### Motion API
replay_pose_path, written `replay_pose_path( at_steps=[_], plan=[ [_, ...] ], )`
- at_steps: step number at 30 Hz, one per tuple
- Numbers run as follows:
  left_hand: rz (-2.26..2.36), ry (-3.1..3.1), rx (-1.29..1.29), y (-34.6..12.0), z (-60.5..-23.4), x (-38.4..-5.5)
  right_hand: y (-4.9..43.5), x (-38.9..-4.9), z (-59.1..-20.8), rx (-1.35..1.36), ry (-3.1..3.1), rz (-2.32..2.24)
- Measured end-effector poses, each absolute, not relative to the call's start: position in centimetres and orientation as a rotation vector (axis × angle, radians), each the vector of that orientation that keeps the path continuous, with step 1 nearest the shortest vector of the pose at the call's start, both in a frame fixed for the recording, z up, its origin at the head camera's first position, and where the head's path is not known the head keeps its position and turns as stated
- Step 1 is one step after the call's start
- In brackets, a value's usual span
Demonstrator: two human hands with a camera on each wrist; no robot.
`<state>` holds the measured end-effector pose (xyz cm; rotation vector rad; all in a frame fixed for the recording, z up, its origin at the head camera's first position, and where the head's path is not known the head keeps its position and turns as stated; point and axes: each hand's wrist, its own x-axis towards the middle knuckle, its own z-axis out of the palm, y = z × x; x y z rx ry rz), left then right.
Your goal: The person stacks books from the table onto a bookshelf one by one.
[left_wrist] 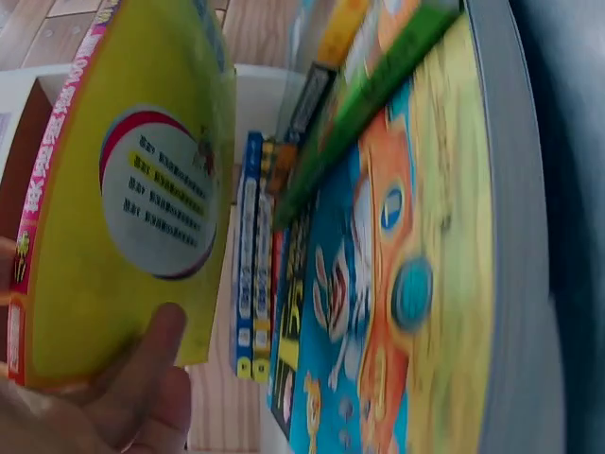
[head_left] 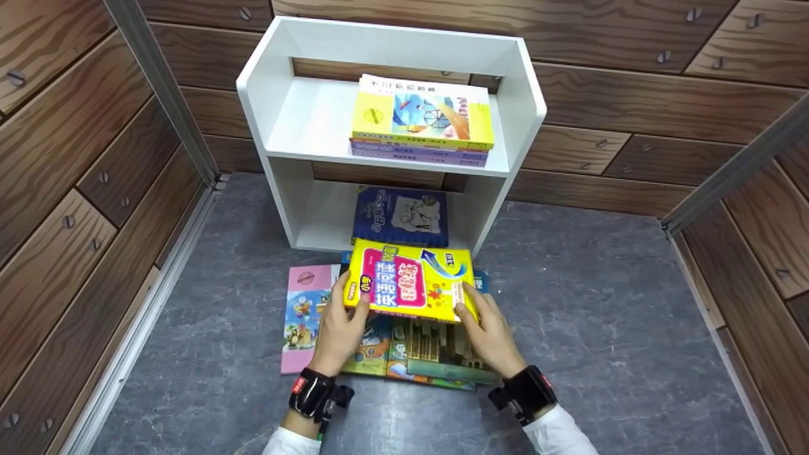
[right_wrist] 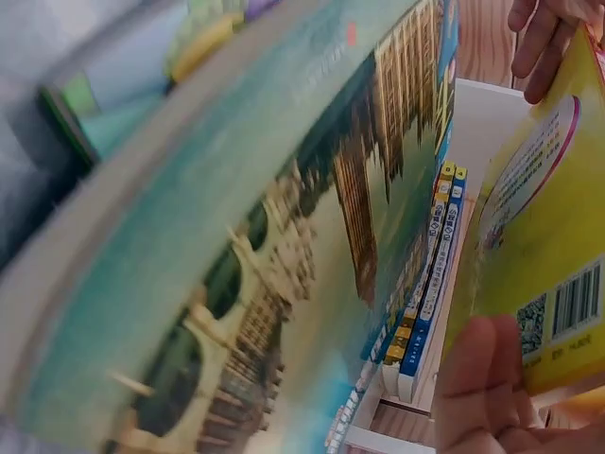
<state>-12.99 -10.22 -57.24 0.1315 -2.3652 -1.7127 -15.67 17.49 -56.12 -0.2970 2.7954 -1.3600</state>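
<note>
Yellow book (head_left: 411,281) is held in both hands just in front of a white shelf (head_left: 310,120), above picture books (head_left: 370,354) spread on the gray, marble-patterned floor (head_left: 600,303). At far left lies a flat pink book (head_left: 306,322); beside it, the left hand (head_left: 341,328) pinches the yellow book's left edge, thumb on the cover, fingers beneath. At center, the rectangular book shows a glossy cover with a pink panel. Behind it, a dark blue book (head_left: 404,216) lies on the smooth lower board, a stack of paperbacks (head_left: 423,117) on the upper. The right hand (head_left: 490,328) pinches the opposite edge. The step appears to be a two-handed carry; the next move would likely call for matched grips and a level path. Wood-grain paneling (head_left: 768,253) lines the far right.
</note>
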Motion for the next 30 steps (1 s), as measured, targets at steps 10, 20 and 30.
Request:
replay_pose_path(
  at_steps=[10,20,30],
  plan=[
    [-1.527,-2.498,-0.034,-12.3,-56.5,-15.4,17.3,-17.9,-55.1,-0.414,2.728,-1.358],
    [-1.232,-2.792,-0.193,-14.7,-56.1,-20.0,17.1,-22.7,-55.1,-0.46,2.746,-1.205],
    [-1.215,-2.876,-0.188,-15.1,-57.0,-23.6,16.6,-26.0,-56.6,-0.454,2.758,-1.094]
  ],
)
